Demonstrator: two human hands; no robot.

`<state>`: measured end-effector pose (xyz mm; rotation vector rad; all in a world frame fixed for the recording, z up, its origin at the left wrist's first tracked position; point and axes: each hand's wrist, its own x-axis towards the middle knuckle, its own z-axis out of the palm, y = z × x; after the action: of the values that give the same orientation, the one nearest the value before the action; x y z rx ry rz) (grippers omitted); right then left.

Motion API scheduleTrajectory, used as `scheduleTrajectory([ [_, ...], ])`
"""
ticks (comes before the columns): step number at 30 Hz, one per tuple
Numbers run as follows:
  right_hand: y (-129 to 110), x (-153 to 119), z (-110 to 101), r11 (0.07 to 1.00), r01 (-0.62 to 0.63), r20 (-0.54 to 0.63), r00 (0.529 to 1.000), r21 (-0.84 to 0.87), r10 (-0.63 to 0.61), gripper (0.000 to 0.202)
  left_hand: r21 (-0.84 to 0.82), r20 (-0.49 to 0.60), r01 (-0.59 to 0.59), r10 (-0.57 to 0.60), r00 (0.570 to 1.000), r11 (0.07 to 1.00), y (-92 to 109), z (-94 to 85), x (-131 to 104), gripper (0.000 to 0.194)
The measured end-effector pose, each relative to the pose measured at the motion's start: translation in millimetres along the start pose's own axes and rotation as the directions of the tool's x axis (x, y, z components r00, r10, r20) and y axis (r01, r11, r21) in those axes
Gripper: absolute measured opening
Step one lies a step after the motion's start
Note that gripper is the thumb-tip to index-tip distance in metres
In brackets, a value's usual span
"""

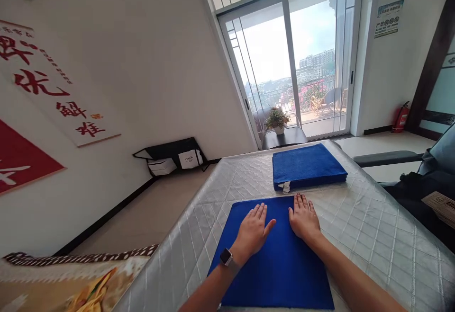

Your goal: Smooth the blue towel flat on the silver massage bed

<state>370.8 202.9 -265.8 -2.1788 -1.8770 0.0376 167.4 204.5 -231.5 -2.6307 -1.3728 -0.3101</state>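
Note:
A flat blue cloth point(280, 264) lies on the silver quilted table cover point(369, 227). My left hand point(253, 229), with a watch on its wrist, rests palm down on the upper left part of the cloth, fingers stretched and thumb apart. On the cloth's upper right edge my right hand point(304, 217) lies flat, thumb spread. Neither hand holds anything. Just beyond the hands sits a folded blue stack point(308, 164) with a white tag on its near left corner.
Behind the table stands a dark chair point(284, 137) bearing a potted plant point(277, 119). Black bags point(170, 156) are on the floor at the left. An armchair point(387, 158) is close to the right edge. Patterned fabric point(117, 274) shows at the lower left.

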Motion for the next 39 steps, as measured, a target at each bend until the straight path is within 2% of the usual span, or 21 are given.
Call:
scheduleTrajectory([
  [2,3,-1,1,0.999,0.024,0.011,1.000,-0.028,-0.023,0.061,-0.110,-0.066,-0.140,0.133,0.989,0.984,38,6.5,31,0.058],
  [4,5,-3,1,0.996,0.066,0.031,0.997,-0.057,-0.064,0.063,-0.217,-0.111,-0.221,0.201,0.973,0.951,66,13.0,57,0.053],
  [6,7,-3,0,0.992,0.097,0.042,0.995,-0.075,-0.094,0.064,-0.305,-0.147,-0.258,0.222,0.964,0.917,79,19.0,75,0.048],
  [8,7,-3,0,0.992,0.098,0.039,0.995,-0.080,-0.095,0.063,-0.345,-0.163,-0.291,0.249,0.955,0.892,77,24.3,81,0.047],
  [10,5,-1,1,0.993,0.088,0.029,0.996,-0.083,-0.086,0.061,-0.330,-0.145,-0.316,0.283,0.948,0.890,64,28.7,78,0.048],
  [13,2,3,4,0.995,0.053,-0.005,0.999,-0.079,-0.054,0.059,-0.239,-0.065,-0.272,0.264,0.962,0.932,33,33.9,63,0.050],
  [19,-1,7,9,0.998,0.034,-0.051,0.998,-0.055,-0.037,0.061,-0.102,0.053,-0.065,0.071,0.996,0.993,-41,37.6,33,0.059],
  [25,-2,8,14,0.997,0.034,-0.045,0.998,-0.069,-0.037,0.062,-0.080,0.136,0.125,-0.113,0.984,0.989,-103,39.9,13,0.067],
  [28,-3,9,15,0.996,0.042,-0.033,0.998,-0.078,-0.045,0.063,-0.078,0.148,0.199,-0.186,0.971,0.977,-125,43.6,9,0.070],
  [33,-7,12,14,0.994,0.046,-0.008,0.999,-0.101,-0.047,0.064,-0.102,0.148,0.208,-0.192,0.970,0.973,-152,46.8,5,0.067],
  [39,-9,16,17,0.991,0.048,0.015,0.999,-0.122,-0.046,0.065,-0.143,0.160,0.199,-0.176,0.971,0.969,-169,45.9,1,0.065],
])
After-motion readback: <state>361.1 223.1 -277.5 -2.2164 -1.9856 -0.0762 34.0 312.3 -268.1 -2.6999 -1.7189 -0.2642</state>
